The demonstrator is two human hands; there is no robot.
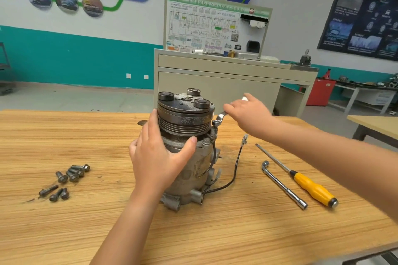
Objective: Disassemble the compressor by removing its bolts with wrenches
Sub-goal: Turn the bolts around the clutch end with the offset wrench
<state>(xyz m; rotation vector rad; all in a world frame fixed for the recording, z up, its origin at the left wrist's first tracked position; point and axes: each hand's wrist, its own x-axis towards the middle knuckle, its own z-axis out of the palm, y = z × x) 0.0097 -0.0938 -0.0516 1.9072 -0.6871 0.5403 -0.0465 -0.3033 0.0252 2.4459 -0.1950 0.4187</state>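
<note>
A compressor (193, 170) stands upright near the middle of a wooden table (86, 232), its grooved pulley (185, 114) uppermost, as a person works on one of its bolts. The left hand (155, 157) wraps the housing just below the pulley, fingers spread and curved round the far side, thumb pressed on the near face. The right hand (247, 114) curls over the handle of a wrench (220, 117), whose ring end sits on a bolt at the compressor's right shoulder. Eight removed bolts (64, 180) lie in a loose cluster to the left; an L-shaped socket wrench (284, 185) and a yellow-handled screwdriver (312, 187) lie to the right, near a trailing black wire (234, 170). The cast-metal unit looks heavy, rigid and grimy, possibly oily, so it may twist or tip under wrench force; the broad housing below the pulley seems the surest place to brace it, clear of the wire.
</note>
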